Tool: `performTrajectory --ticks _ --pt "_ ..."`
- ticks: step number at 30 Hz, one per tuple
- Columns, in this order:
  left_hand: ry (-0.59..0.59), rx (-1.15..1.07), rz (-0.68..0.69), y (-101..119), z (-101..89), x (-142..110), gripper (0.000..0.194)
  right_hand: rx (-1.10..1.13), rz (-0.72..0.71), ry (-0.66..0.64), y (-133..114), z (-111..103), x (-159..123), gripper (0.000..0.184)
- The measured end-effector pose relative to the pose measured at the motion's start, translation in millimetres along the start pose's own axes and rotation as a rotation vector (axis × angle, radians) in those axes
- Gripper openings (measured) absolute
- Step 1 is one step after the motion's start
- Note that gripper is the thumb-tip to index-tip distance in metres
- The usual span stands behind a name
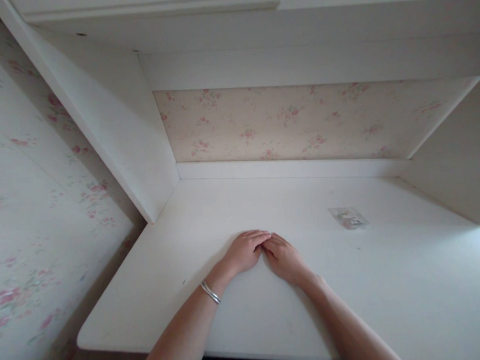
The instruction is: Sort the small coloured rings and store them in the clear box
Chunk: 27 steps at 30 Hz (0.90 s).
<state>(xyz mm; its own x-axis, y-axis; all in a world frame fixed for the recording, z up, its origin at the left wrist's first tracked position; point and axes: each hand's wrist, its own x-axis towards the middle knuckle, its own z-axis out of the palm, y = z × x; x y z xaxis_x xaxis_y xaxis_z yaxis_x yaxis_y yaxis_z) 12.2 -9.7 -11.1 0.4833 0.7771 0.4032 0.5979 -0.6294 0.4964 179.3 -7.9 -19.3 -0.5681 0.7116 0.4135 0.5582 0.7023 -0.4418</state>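
Note:
My left hand (247, 251) rests palm down on the white desk (249, 311), its fingers stretched toward the right. A silver bracelet (210, 292) circles the left wrist. My right hand (284, 258) also lies palm down, fingers pointing forward and left. The fingertips of both hands meet and slightly overlap at the middle of the desk. Neither hand shows any object in it, though the undersides are hidden. To the right and beyond my right hand lies a small clear plastic packet (348, 218) whose contents are too small to make out.
White side panels (128, 116) stand at left and right of the desk. Overhead is a shelf (254, 31) with a cabinet door (149, 1) and some plastic-wrapped things at the top right. Floral wallpaper (285, 122) covers the wall behind. The desk's rounded corner (84, 339) is at front left.

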Motion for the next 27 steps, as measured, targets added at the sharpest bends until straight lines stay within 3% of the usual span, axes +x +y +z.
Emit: performTrajectory --ticks 27 --pt "-0.007 0.002 0.004 1.1 -1.4 -0.1 0.045 -0.013 0.014 -0.019 -4.1 -3.6 0.3 0.026"
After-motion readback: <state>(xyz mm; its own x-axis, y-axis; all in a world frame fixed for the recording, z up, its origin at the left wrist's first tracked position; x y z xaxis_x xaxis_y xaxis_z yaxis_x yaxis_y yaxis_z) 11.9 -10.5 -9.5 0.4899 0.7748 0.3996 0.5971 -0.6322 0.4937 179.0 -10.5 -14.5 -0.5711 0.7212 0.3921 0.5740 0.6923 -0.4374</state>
